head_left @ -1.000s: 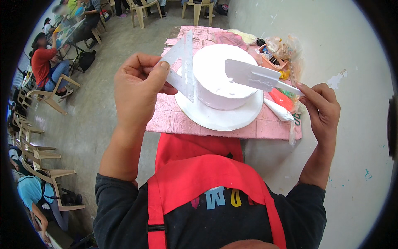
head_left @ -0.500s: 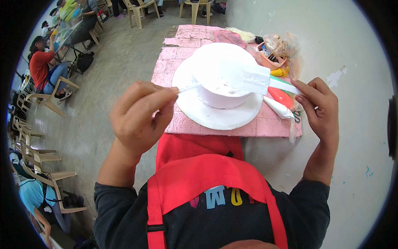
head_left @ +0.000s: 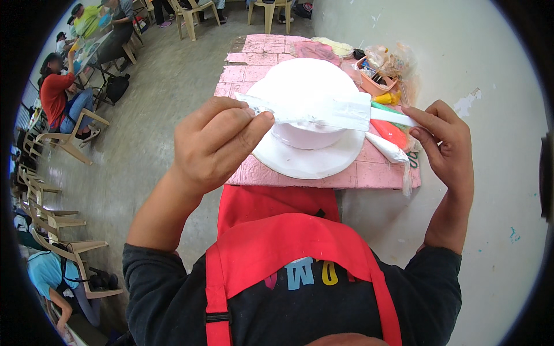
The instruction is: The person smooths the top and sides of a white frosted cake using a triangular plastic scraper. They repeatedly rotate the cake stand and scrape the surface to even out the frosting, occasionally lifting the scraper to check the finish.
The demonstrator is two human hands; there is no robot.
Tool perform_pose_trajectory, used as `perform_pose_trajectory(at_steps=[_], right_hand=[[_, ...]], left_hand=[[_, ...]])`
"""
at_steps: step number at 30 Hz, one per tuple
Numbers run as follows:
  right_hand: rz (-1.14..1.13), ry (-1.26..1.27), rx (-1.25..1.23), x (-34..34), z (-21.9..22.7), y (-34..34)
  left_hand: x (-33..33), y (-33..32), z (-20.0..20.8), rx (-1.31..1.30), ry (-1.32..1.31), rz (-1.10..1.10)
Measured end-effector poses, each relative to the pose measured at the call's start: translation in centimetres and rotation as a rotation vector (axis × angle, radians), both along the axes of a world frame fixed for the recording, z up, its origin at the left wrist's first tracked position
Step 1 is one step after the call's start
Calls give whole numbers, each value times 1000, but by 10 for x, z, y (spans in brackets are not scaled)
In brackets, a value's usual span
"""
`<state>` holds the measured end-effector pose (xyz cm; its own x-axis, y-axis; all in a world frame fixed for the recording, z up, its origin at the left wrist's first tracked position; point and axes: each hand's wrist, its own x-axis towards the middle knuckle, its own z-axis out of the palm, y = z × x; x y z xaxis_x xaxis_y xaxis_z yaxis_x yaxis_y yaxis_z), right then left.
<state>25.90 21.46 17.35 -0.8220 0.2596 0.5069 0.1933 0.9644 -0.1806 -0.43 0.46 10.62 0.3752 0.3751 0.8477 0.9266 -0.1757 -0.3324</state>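
Note:
A round white-iced cake (head_left: 314, 137) sits on a white round board (head_left: 311, 167), on a pink brick-patterned tabletop (head_left: 268, 173). Above it, my right hand (head_left: 444, 141) pinches the handle of a white spatula (head_left: 351, 112), whose broad blade points left. My left hand (head_left: 210, 141) is closed on a flat white scraper (head_left: 288, 112) with white icing near its fingers. The scraper's far end meets or overlaps the spatula blade; against so much white I cannot tell where one stops. Both tools hide part of the cake.
To the right of the board lie a white piping bag (head_left: 386, 147), an orange one (head_left: 388, 132) and a green one (head_left: 392, 115). A peach basket (head_left: 375, 85) of small items and crumpled plastic (head_left: 398, 60) stand behind them. The wall (head_left: 496, 190) runs along the right.
My left hand has moved right and closer to my right hand. The scraper has turned from edge-on to showing its flat face. The spatula has shifted only slightly.

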Motion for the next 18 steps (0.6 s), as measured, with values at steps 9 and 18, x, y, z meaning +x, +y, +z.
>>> perform_pose_trajectory(at_steps=[9,18], right_hand=[[4,6,-35,-2,-4,7],[11,3,-28,-4,-4,12]], left_hand=[[-3,4,-6,-42,-45,7],[-7,4,-12,-92,-109,-6]])
